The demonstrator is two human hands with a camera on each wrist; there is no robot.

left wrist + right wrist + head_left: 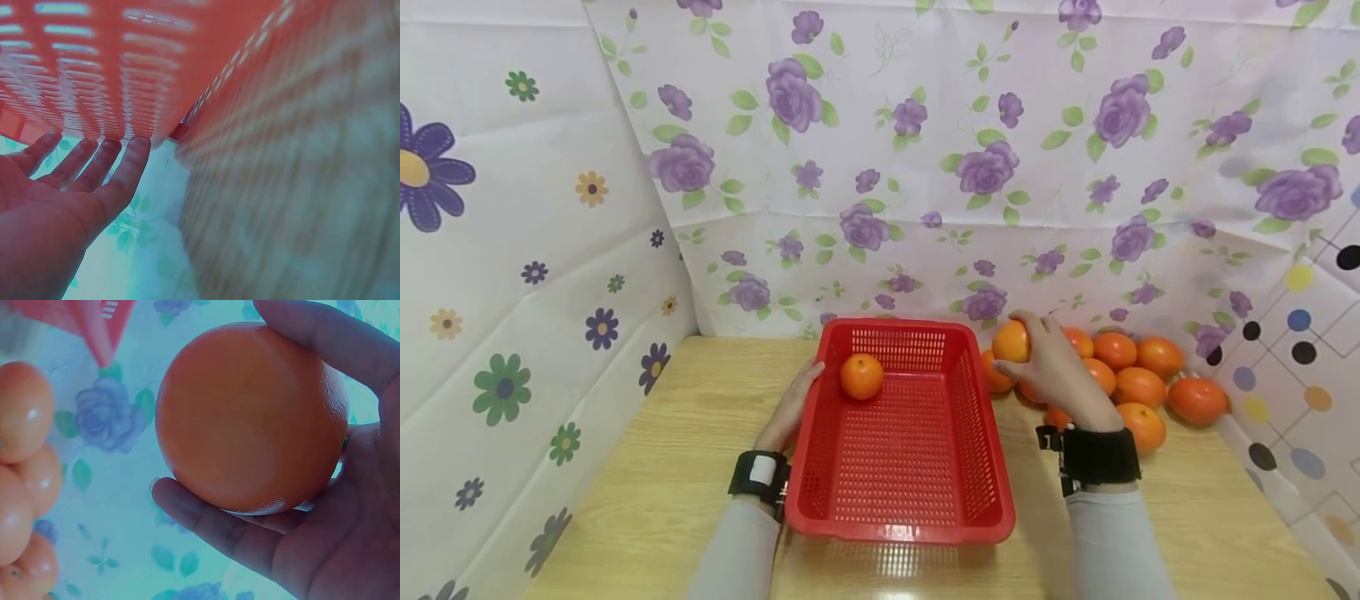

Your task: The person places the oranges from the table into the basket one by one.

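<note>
My right hand (1057,371) grips an orange (1011,341) between thumb and fingers, raised just right of the red plastic basket (895,454). The right wrist view has this orange (250,419) large and close, fingers curled round its sides. Against the basket's left wall lies my left hand (792,406). In the left wrist view its fingertips (139,145) touch the slotted wall (144,87), fingers spread and nearly straight. A single orange (862,377) sits inside the basket, toward the back left corner.
Several oranges (1140,388) are clustered on the wooden table (715,400) right of the basket, partly behind my right hand and wrist. A flowered cloth (880,167) hangs at the back, with patterned sheets on both sides.
</note>
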